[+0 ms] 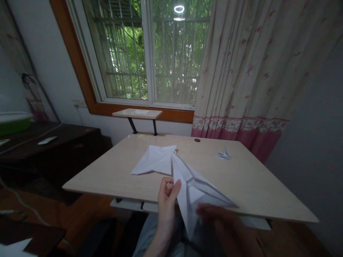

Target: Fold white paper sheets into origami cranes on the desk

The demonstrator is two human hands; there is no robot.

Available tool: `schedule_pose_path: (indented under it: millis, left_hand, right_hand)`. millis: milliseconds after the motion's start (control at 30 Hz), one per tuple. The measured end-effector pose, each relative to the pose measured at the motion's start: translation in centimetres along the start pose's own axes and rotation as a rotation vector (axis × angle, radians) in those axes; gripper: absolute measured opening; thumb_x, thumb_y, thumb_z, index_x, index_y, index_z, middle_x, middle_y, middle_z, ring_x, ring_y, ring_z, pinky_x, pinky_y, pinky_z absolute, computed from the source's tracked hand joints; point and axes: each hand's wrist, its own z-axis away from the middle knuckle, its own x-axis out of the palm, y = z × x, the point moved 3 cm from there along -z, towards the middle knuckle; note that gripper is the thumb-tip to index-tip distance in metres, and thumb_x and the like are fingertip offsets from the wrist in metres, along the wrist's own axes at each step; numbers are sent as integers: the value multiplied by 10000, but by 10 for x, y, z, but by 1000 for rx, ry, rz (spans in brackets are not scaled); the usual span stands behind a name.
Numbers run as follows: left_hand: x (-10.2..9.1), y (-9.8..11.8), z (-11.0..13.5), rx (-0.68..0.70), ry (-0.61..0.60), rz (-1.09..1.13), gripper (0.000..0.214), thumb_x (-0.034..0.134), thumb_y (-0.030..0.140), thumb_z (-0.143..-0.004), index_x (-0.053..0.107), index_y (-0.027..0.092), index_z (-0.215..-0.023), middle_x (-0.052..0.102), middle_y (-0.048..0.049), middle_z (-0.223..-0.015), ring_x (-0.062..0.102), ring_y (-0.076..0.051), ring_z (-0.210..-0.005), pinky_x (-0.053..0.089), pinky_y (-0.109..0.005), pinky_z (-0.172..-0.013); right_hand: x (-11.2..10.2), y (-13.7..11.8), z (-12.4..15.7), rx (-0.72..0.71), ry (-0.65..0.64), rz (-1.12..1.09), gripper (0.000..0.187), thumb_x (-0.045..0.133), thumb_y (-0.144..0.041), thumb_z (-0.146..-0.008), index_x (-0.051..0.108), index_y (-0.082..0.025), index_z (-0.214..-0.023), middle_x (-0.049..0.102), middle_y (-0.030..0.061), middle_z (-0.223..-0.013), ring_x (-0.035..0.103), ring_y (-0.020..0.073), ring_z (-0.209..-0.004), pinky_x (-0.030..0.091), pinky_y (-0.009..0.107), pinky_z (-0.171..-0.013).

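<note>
A folded white paper [197,191] with several pointed corners is held up over the front edge of the table. My left hand [168,194] pinches its left side, thumb on top and fingers curled beneath. My right hand [214,214] is at the lower right of the paper, dark and smeared by motion, so its finger position and any hold are unclear. Behind the held piece, a second folded white paper [154,160] lies flat on the table [107,178]. A small folded paper piece [223,155] lies farther right on the tabletop.
A raised shelf [124,113] on black supports stands at the table's back left, with a paper on it. Curtains [235,89] hang behind the table at right. On the left is a dark cabinet [77,137] with a phone-like object [47,140].
</note>
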Motion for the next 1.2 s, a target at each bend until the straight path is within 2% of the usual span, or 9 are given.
schedule_pose_path:
  millis: [100,267,367,467,600,667,833,1000,1200]
  left_hand:
    - [3,-6,-3,-97,-156,49,432,839,508,-654,622,166,-806,660,13,-662,650,-153,-597,500,-221,-575]
    - [-6,0,-20,-185,-287,182,583,756,630,-714,696,157,-1049,726,-135,-1087,677,-299,-1060,540,-365,-889]
    - [-19,23,-55,-147,-341,78,678,886,397,-641,625,186,-1231,683,-111,-1228,626,-310,-1166,504,-360,-969]
    - [-40,52,-113,-22,-337,-272,648,808,457,-733,611,112,-1246,710,-159,-1153,675,-325,-1051,542,-351,-877]
    - [-72,76,-196,9,-266,-658,582,733,469,-821,596,65,-1218,703,-169,-1105,686,-324,-944,562,-381,-792]
    - [-85,76,-224,-4,-255,-796,462,690,397,-883,595,74,-1200,671,-148,-1135,673,-300,-951,561,-404,-805]
    - [-104,44,-247,94,-216,-1134,323,604,319,-962,566,157,-1239,594,-97,-1232,630,-240,-1033,551,-437,-860]
    - [-106,9,-230,439,-247,-1319,411,610,64,-849,588,153,-1250,504,-160,-1413,441,-321,-1332,336,-538,-1106]
    - [-99,0,-202,711,-311,-1372,253,554,236,-899,694,207,-1107,566,-121,-1382,435,-347,-1341,183,-638,-1140]
  right_hand:
    - [28,1,-30,-91,68,217,306,477,-325,-984,602,-265,-1257,639,89,-1290,588,253,-1212,512,415,-1002]
    - [71,0,-83,-299,-210,545,749,679,-346,-862,332,-196,-1508,286,127,-1587,179,340,-1470,229,572,-1169]
    - [100,-6,-117,-332,-315,701,832,674,-329,-868,217,-203,-1552,86,91,-1639,-9,303,-1496,105,558,-1194]
    - [132,-5,-158,-365,-350,743,899,633,-489,-881,157,-141,-1559,-10,125,-1632,-92,295,-1489,26,555,-1190]
    - [171,18,-202,-312,-471,753,745,503,-452,-967,144,-187,-1564,-30,70,-1634,-131,253,-1485,-89,523,-1179]
    - [186,37,-210,-264,-527,751,664,504,-427,-967,270,-175,-1535,107,85,-1630,-41,258,-1497,-74,502,-1185]
    - [207,85,-193,-106,-639,746,562,586,-529,-888,582,-192,-1338,500,167,-1451,336,389,-1402,67,643,-1129]
    - [178,120,-191,-65,-518,684,355,562,-476,-907,645,-354,-1230,635,4,-1331,474,228,-1310,187,466,-1140]
    - [44,167,-213,229,154,781,398,435,-139,-868,648,-219,-1194,463,101,-1442,308,275,-1372,197,472,-1117]
